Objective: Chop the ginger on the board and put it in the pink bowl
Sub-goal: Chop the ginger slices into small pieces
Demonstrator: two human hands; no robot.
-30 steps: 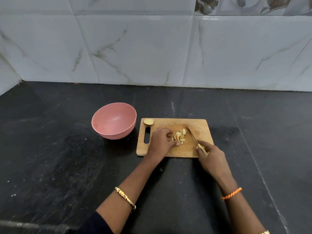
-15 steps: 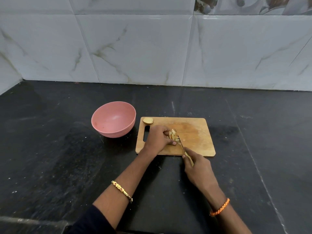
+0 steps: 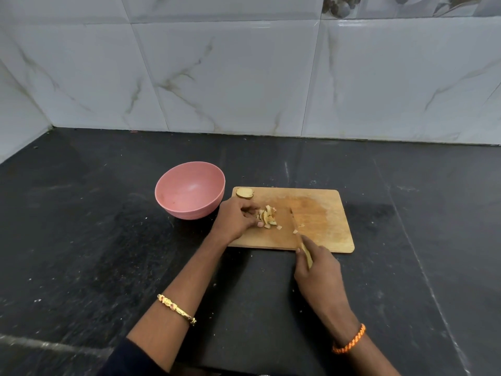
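Wooden cutting board (image 3: 322, 221) lies flat on the black counter (image 3: 81, 253), with the pink bowl (image 3: 189, 189) just beside its left end, upright, interior showing no pieces. Chopped ginger (image 3: 267, 217) sits in a small loose heap on the left half of the board; two stray bits lie a little to the right of the heap, near the blade. One larger uncut ginger end (image 3: 244, 192) rests at the board's far-left corner. Left hand (image 3: 235, 219) lies on the board, fingers curled, fingertips touching the heap's left side; cannot tell whether it actually pinches any piece. Right hand (image 3: 318, 270) grips the knife (image 3: 298, 234) by its pale handle, the blade pointing away from the person, over the board just right of the heap. Gold bracelet (image 3: 176, 309) on left forearm, orange braided band (image 3: 349, 340) on right wrist.
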